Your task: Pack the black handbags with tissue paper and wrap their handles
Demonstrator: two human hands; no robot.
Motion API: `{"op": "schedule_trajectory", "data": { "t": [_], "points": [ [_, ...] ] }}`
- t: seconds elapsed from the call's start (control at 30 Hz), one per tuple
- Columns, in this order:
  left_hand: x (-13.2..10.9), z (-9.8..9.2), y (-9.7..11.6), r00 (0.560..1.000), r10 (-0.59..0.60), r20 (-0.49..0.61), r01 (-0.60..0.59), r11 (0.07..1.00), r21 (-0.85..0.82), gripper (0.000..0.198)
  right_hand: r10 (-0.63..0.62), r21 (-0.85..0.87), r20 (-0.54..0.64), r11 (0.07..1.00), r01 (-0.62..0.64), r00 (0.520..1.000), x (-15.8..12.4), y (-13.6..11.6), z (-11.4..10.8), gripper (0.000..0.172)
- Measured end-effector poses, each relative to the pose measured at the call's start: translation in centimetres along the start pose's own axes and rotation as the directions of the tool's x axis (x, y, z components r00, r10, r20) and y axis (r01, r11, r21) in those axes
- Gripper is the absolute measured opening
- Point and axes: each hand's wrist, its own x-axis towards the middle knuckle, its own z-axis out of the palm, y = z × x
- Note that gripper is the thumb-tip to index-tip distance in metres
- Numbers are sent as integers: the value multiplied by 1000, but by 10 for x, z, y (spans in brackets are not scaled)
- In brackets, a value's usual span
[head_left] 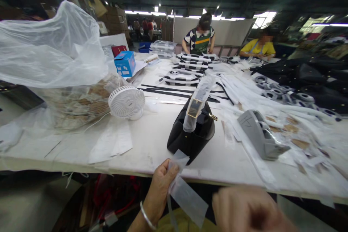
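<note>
Right hand (246,208) too blurred to tell its grip; left hand (160,185) pinches translucent sheeting (189,201) at the near side of the black bag (190,143) on the table (152,130); light, flat handling should limit creasing.

"Table (152,128), left part?"
"Fan (127,102), white, round grille, one. Box (125,64), blue, one, behind it. Sack (59,52), translucent plastic, one, beside the fan; contents, brown and pale scraps (78,108)."
"Far side?"
"Co-worker in green (199,41), one; co-worker in yellow (254,46), one, farther right."
</note>
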Motion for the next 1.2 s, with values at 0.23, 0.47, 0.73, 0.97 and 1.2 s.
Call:
{"op": "schedule_trajectory", "data": {
  "t": [0.23, 0.47, 0.73, 0.97, 1.2],
  "points": [
    [-4, 8, -2, 1000, -14, -3, 14, 989, 145, 50, 107, 237, -383, 971, -15, 918, 64, 54, 12, 45],
    [1, 11, -16, 998, 17, 60, -31, 968, 249, 51, 273, 587, -410, 809, 23, 870, 79, 79, 42, 42],
    [0, 2, -5, 985, 168, 48, -165, 810, 563, 33, 394, 759, -548, 606, 240, 738, 91, 89, 39, 46],
    [5, -15, -4, 967, 232, -110, -139, 833, 535, 37, 299, 573, -620, 804, 158, 726, 77, 98, 15, 47],
    [-3, -8, -2, 982, 187, -3, -150, 800, 581, 34, 263, 250, -457, 955, -161, 850, 69, 87, 29, 48]
  ]
}}
